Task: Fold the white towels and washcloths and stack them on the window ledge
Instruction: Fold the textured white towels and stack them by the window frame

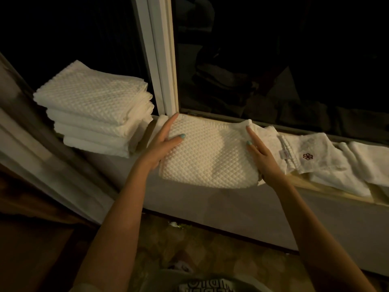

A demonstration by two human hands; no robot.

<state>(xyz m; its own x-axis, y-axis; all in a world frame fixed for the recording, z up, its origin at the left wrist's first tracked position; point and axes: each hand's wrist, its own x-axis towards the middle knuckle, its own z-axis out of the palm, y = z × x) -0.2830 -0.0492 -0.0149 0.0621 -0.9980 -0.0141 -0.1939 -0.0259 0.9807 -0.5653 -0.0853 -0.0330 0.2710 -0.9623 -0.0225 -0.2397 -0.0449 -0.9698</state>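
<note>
1. While both hands are at its sides, a folded white waffle towel (210, 157) lies in the middle of the window ledge (303, 182), with its far edge near the dark glass (294, 60).
2. Its near edge reaches past the front of the ledge; I cannot tell if it rests fully or is lifted a little.
3. The left hand (162, 142) is at the left edge of the towel. Its fingers are straight and lie along this edge up to the far corner, and the thumb presses flat on top.
4. The right hand (263, 159) is at the right edge. The index finger is stretched to the far right corner and the thumb lies on the top surface; the other fingers are hidden behind the hand.
5. Neither hand is curled around the cloth, as far as can be seen.
6. To the left, a stack of folded towels (94, 106) stands on the ledge, apart from the middle towel and beyond the white window post (162, 60).
7. To the right, loose washcloths (347, 171) lie spread along the ledge, just beside the right hand. One of them (315, 152) shows a dark red flower mark (308, 156) and a small label (284, 153).
8. Below the ledge there is a pale wall (231, 207), and under it a patterned carpet (189, 245).
</note>
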